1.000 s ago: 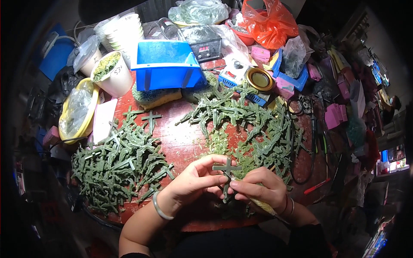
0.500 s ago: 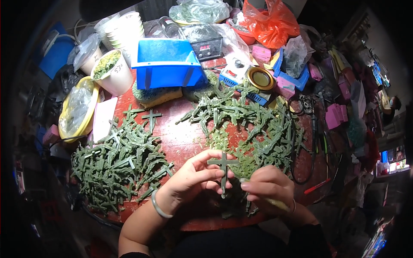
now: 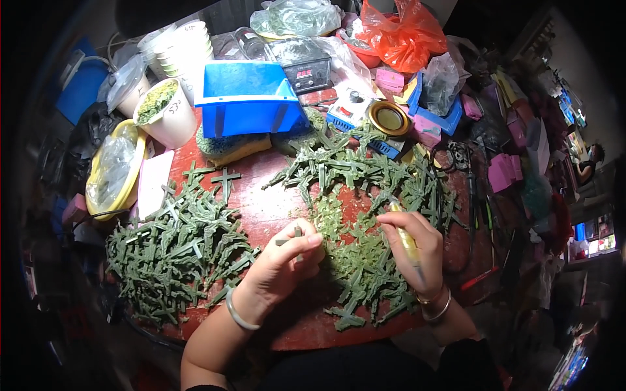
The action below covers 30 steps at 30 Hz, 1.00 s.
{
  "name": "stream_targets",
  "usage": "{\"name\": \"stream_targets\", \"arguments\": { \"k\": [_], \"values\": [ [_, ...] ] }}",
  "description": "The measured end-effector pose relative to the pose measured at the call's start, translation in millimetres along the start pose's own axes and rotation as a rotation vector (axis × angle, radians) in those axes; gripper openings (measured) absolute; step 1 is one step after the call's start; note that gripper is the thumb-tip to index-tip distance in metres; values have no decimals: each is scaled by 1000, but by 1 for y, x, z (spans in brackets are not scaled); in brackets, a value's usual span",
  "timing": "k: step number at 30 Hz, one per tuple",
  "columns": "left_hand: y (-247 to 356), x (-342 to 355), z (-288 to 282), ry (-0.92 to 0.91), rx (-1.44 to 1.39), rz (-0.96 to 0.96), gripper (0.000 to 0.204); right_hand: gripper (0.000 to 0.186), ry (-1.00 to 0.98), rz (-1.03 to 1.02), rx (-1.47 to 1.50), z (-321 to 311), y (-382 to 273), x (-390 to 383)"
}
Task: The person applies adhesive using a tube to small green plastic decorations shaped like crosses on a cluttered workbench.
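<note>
A small green cross [image 3: 298, 232] is in the person's left grip [image 3: 285, 259], which is closed, thumb pressed over bent fingers; only short ends of the cross show, the rest hidden by the hand; it sits over the near middle of the bench [image 3: 255, 205], whose top is red; the right grip [image 3: 420, 251], well apart from the cross, is closed around a slim tool with a yellowish handle [image 3: 408, 242], its front end pointing toward the far side.

Between and beyond the hands lie pale green scraps [image 3: 334, 220]; more green crosses lie under and beside the right hand, joining a heap [image 3: 355, 166] that curves behind it; another heap [image 3: 176, 257] spreads at the left, one single cross [image 3: 225, 179] lying flat at its far edge.

Farther back, a blue bin [image 3: 248, 116] stands over a sponge [image 3: 236, 151]; left of it is a white bucket [image 3: 175, 127] holding yellow-green bits [image 3: 158, 101], with a yellow basin [image 3: 141, 151] nearer the person; right of the bin are a dark box with a red display [image 3: 308, 75], a white-and-blue device with a knob [image 3: 351, 109] and a round brass-coloured dish [image 3: 389, 119]; a red plastic bag [image 3: 405, 39] is behind them; a red pen [image 3: 479, 279] lies at the right edge.
</note>
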State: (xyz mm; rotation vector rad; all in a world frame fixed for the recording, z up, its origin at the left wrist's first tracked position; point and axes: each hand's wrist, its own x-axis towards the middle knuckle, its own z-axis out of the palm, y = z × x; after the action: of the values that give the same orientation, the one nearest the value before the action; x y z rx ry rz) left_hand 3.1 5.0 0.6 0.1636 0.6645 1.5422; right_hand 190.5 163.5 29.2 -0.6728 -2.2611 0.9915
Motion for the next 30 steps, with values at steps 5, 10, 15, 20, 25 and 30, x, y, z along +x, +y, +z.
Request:
{"name": "stream_targets", "arguments": {
  "k": [5,10,15,20,25,30],
  "values": [
    [4,-2,7,70,127,-83,14,23,13,-205,-549,2,16,10],
    [-2,0,2,82,159,-88,15,22,-41,-247,-442,8,20,7],
    [-1,0,1,83,165,-69,15,24,-4,-319,-360,7,5,4],
    [0,-1,10,72,320,-81,17,29,84,-589,-185,6,-9,-12],
    [-12,1,10,-19,505,30,21,29,43,-593,-103,0,-18,-22],
    [-14,2,12,-196,680,185,32,25,-88,-78,383,4,-14,-21]
  ]
}}
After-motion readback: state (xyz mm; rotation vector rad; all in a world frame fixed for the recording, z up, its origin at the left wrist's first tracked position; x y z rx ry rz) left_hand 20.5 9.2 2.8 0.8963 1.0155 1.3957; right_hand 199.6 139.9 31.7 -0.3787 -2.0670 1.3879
